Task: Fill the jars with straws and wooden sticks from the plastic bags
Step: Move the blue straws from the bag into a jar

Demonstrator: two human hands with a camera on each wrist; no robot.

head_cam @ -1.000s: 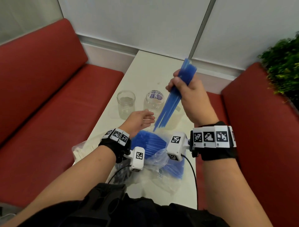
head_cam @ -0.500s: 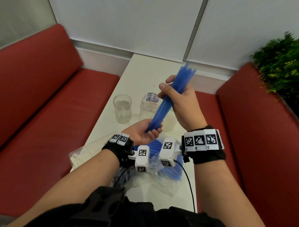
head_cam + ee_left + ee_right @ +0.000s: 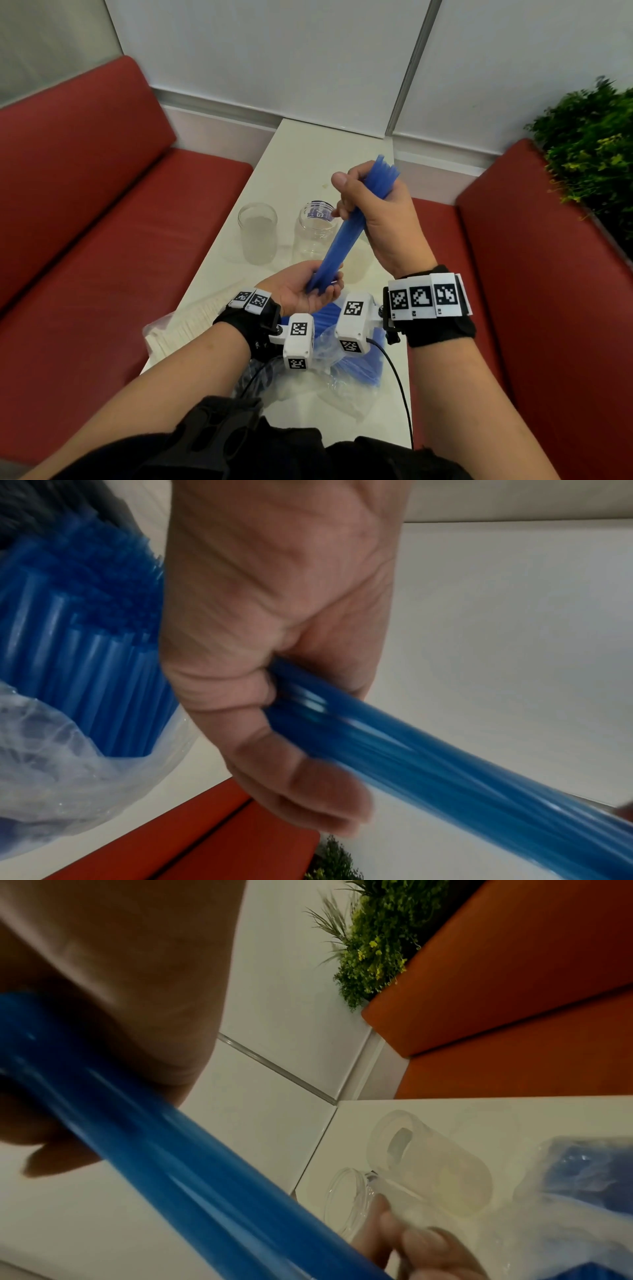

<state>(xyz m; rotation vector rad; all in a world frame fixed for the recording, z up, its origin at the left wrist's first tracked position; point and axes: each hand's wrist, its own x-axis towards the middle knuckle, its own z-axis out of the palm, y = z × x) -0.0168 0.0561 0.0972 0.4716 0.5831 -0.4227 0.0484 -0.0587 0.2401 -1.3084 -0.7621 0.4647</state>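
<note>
Blue straws point(image 3: 346, 233), one bundle too dense to count singly, slant above the white table point(image 3: 308, 154), gripped near the top by the right hand point(image 3: 376, 219) and at the lower ends by the curled fingers of the left hand point(image 3: 308, 291). Two clear jars point(image 3: 257, 233) stand empty just beyond, and two plastic bags point(image 3: 329, 346) lie nearer the person. If either grip loosens, the uneven ends may fan out, catch a jar rim and scatter.
</note>
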